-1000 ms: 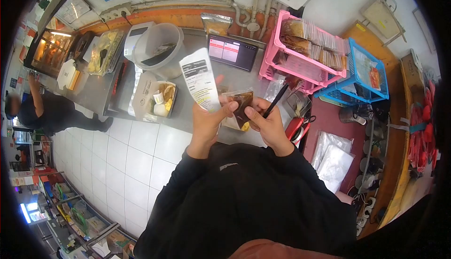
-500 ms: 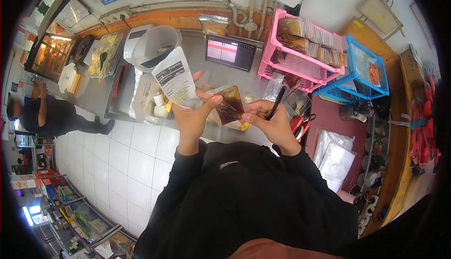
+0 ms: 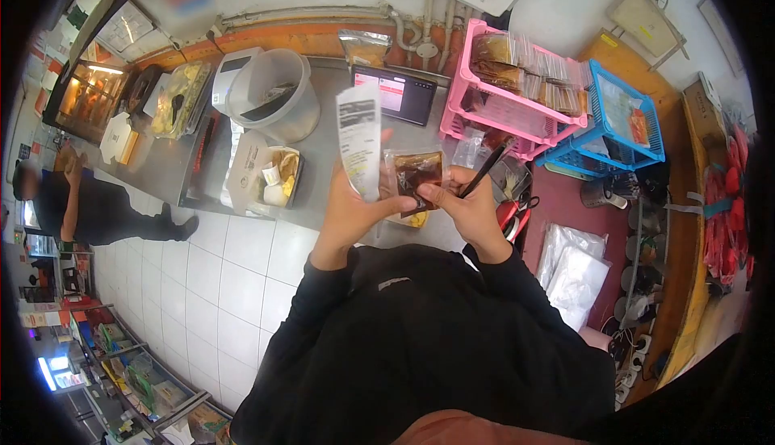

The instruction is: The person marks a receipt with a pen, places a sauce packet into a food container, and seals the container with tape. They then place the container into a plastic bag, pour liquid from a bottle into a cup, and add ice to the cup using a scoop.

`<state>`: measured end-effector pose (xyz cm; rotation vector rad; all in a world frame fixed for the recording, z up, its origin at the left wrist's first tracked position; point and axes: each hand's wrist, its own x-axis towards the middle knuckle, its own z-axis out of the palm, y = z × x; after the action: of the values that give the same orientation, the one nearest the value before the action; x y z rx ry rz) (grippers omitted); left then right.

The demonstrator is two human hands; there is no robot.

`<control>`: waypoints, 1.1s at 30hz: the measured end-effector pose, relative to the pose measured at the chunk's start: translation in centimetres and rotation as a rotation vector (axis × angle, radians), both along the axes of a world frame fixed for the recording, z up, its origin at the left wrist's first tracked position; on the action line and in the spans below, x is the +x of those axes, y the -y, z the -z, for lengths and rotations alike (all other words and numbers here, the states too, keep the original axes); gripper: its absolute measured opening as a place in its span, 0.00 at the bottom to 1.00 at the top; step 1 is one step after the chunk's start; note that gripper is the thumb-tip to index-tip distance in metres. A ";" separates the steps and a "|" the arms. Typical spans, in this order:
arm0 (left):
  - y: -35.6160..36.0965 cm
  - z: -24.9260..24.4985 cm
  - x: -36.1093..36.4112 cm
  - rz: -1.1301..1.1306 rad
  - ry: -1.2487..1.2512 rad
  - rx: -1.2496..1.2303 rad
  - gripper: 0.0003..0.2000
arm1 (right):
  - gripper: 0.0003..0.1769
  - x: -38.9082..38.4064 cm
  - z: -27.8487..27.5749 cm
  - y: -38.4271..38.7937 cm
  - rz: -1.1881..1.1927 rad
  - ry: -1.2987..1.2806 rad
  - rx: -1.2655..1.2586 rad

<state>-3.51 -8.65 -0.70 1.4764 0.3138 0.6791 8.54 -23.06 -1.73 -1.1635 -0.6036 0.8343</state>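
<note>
Dark brown liquid fills a small, square, clear plastic packet (image 3: 416, 177), held above the grey metal counter (image 3: 324, 82) in front of the person's black clothing (image 3: 436, 324). The left hand (image 3: 353, 213) grips the packet's left side, its thumb across the lower part, and also holds upright a long white paper slip (image 3: 359, 140) with black print. The right hand (image 3: 475, 213) pinches the packet's lower right side and holds a slim black pen (image 3: 488, 167) that slants up to the right.

Just beyond the slip stands a black-framed tablet (image 3: 416, 103) with a lit screen. To the left, an open cardboard box (image 3: 252, 172) holds a white item and yellowish pieces, near a translucent round tub (image 3: 297, 112). To the right, a pink plastic basket (image 3: 462, 90) carries rows of filled packets (image 3: 529, 82), beside a blue plastic basket (image 3: 583, 146). Another person (image 3: 101, 207) in dark clothing stands well apart, far left.
</note>
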 end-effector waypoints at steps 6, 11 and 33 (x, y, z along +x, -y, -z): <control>0.9 1.1 -0.5 0.010 -0.127 -0.086 0.43 | 0.11 -0.8 -1.4 0.1 0.093 0.231 -0.009; 1.6 2.2 -0.7 0.084 0.007 -0.155 0.36 | 0.10 0.0 2.2 0.7 0.198 0.247 -0.091; 0.5 0.9 -2.0 -0.170 0.003 -0.124 0.33 | 0.12 -1.8 0.3 -0.1 -0.225 0.318 -0.227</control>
<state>-5.54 -9.16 -1.62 1.3406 0.4748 0.7839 6.78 -23.00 -2.04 -1.4693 -0.9325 0.9329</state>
